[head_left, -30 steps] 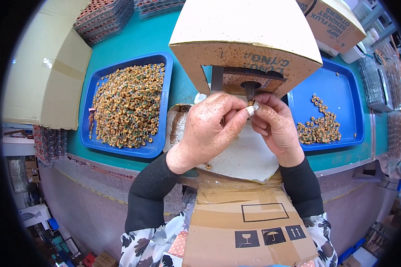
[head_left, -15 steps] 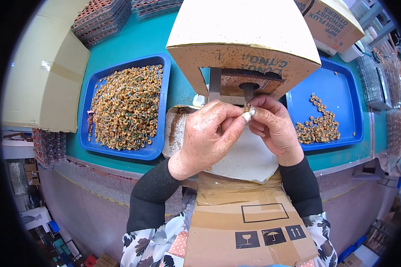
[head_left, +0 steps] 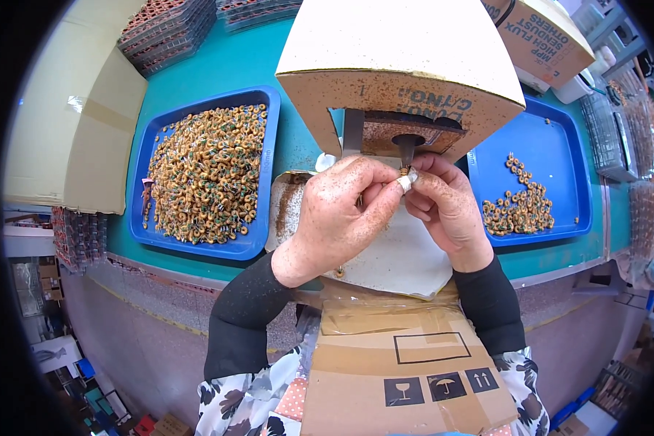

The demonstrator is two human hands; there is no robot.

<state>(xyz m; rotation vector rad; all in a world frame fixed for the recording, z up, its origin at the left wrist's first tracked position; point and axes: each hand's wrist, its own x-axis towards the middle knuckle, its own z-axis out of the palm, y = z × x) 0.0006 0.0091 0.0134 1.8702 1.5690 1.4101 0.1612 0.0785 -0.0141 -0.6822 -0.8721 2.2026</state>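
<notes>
My left hand (head_left: 341, 214) and my right hand (head_left: 447, 207) meet in front of a cardboard-hooded machine. Between their closed thumbs and fingers is a small copper-coloured ring coil (head_left: 405, 171), mostly covered by the fingertips. White tape wraps fingertips where the hands meet. Just above the coil, a dark tapered spindle (head_left: 408, 147) points out of the opening in the cardboard hood (head_left: 370, 86); whether the coil touches it I cannot tell. Brown dust speckles both hands. Beneath them lies a white board (head_left: 407, 254).
To the left, a blue tray (head_left: 268, 167) is heaped with wire-wound ring coils (head_left: 207, 174). Another blue tray (head_left: 580, 174) at right carries a smaller pile of coils (head_left: 523, 207). A cardboard sheet (head_left: 407, 363) covers my lap. Stacked plastic trays (head_left: 167, 33) stand at the back left.
Both hands stay at the spindle tip with the ring coil pinched between them. The fingers have shifted very slightly, and the whole view has moved a little.
</notes>
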